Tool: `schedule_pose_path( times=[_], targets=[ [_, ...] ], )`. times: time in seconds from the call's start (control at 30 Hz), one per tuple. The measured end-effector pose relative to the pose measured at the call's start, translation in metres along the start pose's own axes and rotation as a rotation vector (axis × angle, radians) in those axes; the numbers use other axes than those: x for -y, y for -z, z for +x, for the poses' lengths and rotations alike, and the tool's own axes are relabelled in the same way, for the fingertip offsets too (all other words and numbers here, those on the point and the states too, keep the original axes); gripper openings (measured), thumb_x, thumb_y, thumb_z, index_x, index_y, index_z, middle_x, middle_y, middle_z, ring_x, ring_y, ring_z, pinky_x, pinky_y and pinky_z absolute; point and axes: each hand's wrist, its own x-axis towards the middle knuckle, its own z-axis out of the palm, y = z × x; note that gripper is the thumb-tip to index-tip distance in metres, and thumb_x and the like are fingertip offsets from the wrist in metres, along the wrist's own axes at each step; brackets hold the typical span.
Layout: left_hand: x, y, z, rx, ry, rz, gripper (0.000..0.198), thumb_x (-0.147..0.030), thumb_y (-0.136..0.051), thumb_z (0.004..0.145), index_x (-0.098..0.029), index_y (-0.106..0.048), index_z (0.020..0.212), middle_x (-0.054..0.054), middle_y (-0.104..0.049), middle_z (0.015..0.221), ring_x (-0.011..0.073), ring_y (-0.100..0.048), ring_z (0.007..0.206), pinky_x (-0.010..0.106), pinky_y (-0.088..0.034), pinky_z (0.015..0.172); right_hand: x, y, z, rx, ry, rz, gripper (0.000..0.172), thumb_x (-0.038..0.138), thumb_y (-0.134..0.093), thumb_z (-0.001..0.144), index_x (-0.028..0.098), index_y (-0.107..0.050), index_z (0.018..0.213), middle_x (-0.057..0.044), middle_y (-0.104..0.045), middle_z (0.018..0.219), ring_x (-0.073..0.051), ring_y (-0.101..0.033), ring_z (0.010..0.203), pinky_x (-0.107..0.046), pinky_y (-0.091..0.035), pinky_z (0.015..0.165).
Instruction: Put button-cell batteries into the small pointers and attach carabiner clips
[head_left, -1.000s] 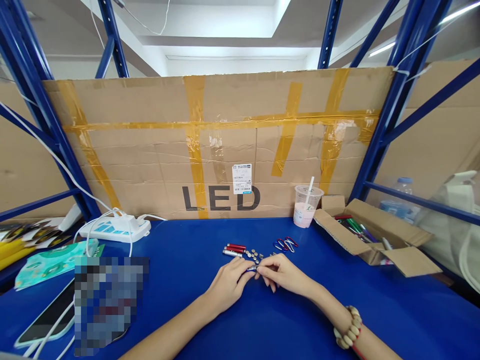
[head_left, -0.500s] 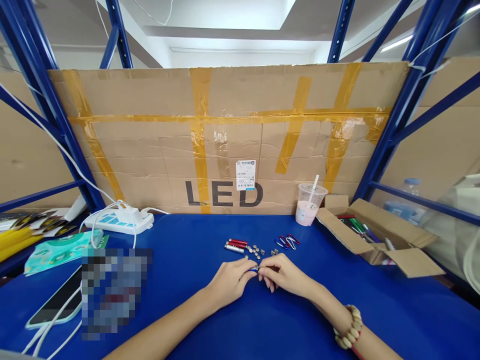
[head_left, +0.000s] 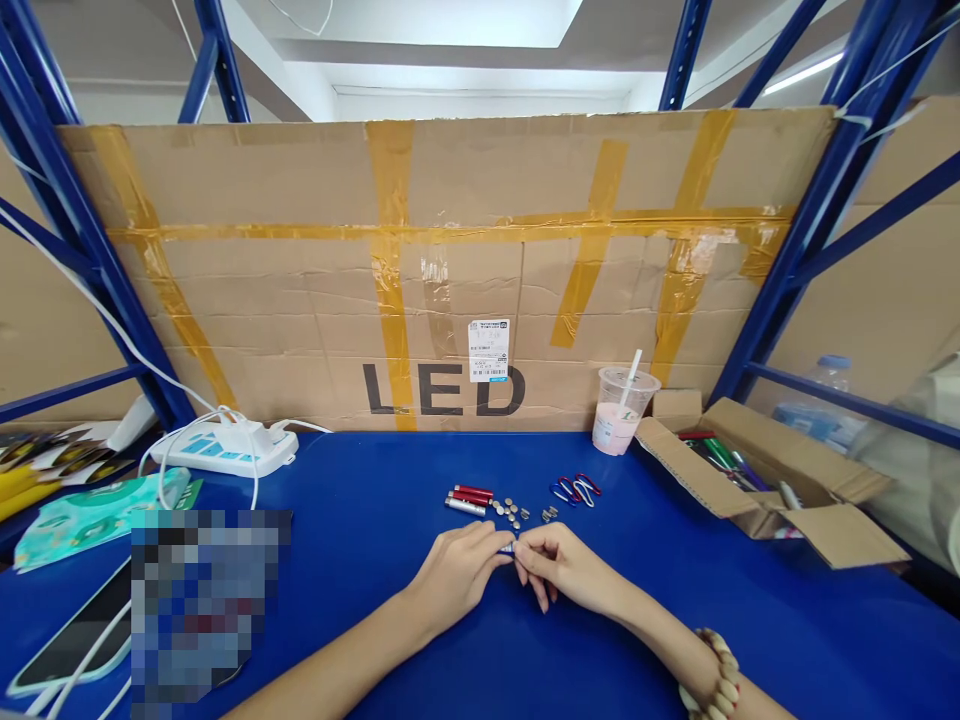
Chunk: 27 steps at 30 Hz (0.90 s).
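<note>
My left hand (head_left: pixel 459 572) pinches a small blue tube (head_left: pixel 508 548) with a silvery end, like a mini flashlight body; fingers cover most of it. At the tube's right end, my right hand (head_left: pixel 562 568) has thumb and forefinger closed on it, the other fingers curled below. Just beyond my hands lie several button cells (head_left: pixel 508 513) and small metal clips (head_left: pixel 550 514). Two red tubes (head_left: pixel 473 495) and a silver tube (head_left: pixel 465 507) rest left of the cells. Farther right is a group of red, blue and silver carabiners (head_left: pixel 576 490).
A plastic cup with a straw (head_left: pixel 621 412) stands at the back, beside an open cardboard box (head_left: pixel 694 480) holding coloured tubes. Left are a power strip (head_left: pixel 232 447), a tissue pack (head_left: pixel 97 515), a phone (head_left: pixel 71 640) and a blurred-out item (head_left: pixel 206 605). Taped cardboard (head_left: pixel 315 300) walls the back.
The view has shifted slightly. Both hands stay together at the tube; my right fingers cover its end more, and less blue shows. The loose parts lie as before.
</note>
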Motion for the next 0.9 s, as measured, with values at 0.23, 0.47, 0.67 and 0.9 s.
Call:
schedule_pose_path(
  times=[0.23,0.47,0.67,0.9],
  targets=[
    [0.0051,0.0033,0.0005,-0.014,-0.038,0.007,0.038,-0.031,-0.023,0.098,-0.016,-0.057,0.106,0.006,-0.063,0.079,0.0174,-0.059,0.073,0.026,-0.046,0.066,0.0046,0.0009,-0.0008,-0.002,-0.001,0.026,0.056,0.068,-0.047,0.075,0.014,-0.052,0.064,0.002,-0.049,0.046,-0.008,-0.049,0.040,-0.017,-0.033,0.039],
    [0.0039,0.0017,0.0017,-0.012,0.047,-0.024,0.030,-0.023,-0.030,0.096,-0.018,-0.059,0.099,0.005,-0.065,0.082,0.0179,-0.061,0.076,0.027,-0.050,0.069,-0.0004,0.0002,0.0032,-0.095,0.019,-0.031,0.052,0.063,-0.050,0.077,0.013,-0.056,0.063,0.001,-0.051,0.048,-0.009,-0.050,0.039,-0.017,-0.034,0.036],
    [0.0046,0.0023,0.0041,-0.043,0.234,-0.086,0.024,-0.021,-0.039,0.093,-0.021,-0.057,0.109,0.003,-0.066,0.108,0.0163,-0.062,0.097,0.027,-0.049,0.085,-0.0027,0.0075,0.0082,-0.422,0.155,-0.113,0.042,0.053,-0.067,0.068,0.015,-0.063,0.084,-0.003,-0.058,0.077,-0.007,-0.052,0.045,-0.021,-0.043,0.043],
    [0.0002,0.0049,0.0039,0.001,0.280,-0.133,0.023,-0.019,-0.041,0.091,-0.022,-0.058,0.106,0.002,-0.065,0.109,0.0168,-0.061,0.099,0.029,-0.049,0.086,-0.0021,0.0088,0.0060,-0.468,0.294,-0.187,0.040,0.056,-0.067,0.067,0.017,-0.069,0.076,-0.006,-0.060,0.085,-0.008,-0.054,0.046,-0.025,-0.048,0.049]
  ],
)
